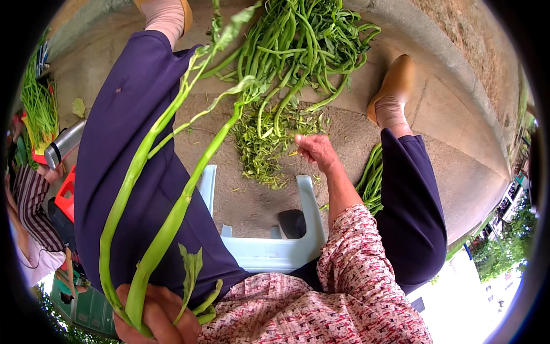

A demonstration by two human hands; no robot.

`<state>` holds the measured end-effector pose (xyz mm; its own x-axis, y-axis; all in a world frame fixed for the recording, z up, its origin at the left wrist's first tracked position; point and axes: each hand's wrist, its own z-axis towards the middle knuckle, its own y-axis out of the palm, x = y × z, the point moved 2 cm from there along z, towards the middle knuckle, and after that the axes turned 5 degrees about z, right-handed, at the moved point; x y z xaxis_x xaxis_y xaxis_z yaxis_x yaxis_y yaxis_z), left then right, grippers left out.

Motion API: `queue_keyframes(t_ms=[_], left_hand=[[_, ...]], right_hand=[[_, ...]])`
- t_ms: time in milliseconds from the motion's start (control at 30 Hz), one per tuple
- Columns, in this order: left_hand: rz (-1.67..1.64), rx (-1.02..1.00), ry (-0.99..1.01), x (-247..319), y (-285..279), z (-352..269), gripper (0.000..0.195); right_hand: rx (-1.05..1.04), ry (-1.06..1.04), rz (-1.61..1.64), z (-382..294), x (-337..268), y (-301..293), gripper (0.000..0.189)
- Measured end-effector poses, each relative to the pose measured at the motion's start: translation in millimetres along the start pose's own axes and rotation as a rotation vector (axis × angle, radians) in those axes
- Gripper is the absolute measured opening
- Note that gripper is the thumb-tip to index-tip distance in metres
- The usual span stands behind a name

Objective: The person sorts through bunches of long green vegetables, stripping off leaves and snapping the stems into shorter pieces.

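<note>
My left hand (159, 316) is closed around the thick ends of long green leafy stems (163, 232), which rise across my thigh with limp leaves at their far tips. A short leafy piece (191, 266) pokes out between its fingers. My right hand (316, 150) hangs over the ground, its fingers curled and thumb out; whether anything small is pinched in it I cannot tell. Beneath and beside it lies a heap of torn leaf bits (262, 150). A large pile of green stems (300, 47) spreads on the concrete beyond.
Another bundle of green stems (371, 180) lies near my right leg. A light blue plastic stool (275, 253) is under me. At the left are a steel flask (66, 142), a red plastic object (66, 193), more greens (38, 103) and another person in striped clothing (36, 206). A concrete curb (455, 56) curves beyond my feet.
</note>
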<state>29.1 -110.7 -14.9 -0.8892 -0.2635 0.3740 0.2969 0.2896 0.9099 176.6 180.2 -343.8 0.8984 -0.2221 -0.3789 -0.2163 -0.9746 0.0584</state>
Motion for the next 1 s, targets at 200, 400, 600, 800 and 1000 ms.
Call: queue_keyframes(t_ms=[200,400,600,800,1000], left_hand=[[-0.079,-0.017,-0.029,-1.4,1.0,-2.6,0.017],[-0.070,-0.049,-0.061,-3.6,-2.7,-0.9,0.019],[0.015,-0.118,-0.073,-3.9,-10.1,4.9,0.021],[-0.121,-0.171,-0.065,-9.6,-13.0,0.6,0.024],[-0.127,-0.107,-0.083,-10.1,-8.5,-0.6,0.025]], right_hand=[[0.405,0.584,-0.059,-15.6,104.0,-57.3,0.028],[0.478,0.528,0.068,9.6,213.7,-53.6,0.013],[0.354,0.362,-0.789,15.1,75.4,33.8,0.032],[0.931,-0.298,-0.098,-18.7,36.8,52.2,0.059],[0.890,0.229,-0.044,-7.9,80.1,-8.5,0.082]])
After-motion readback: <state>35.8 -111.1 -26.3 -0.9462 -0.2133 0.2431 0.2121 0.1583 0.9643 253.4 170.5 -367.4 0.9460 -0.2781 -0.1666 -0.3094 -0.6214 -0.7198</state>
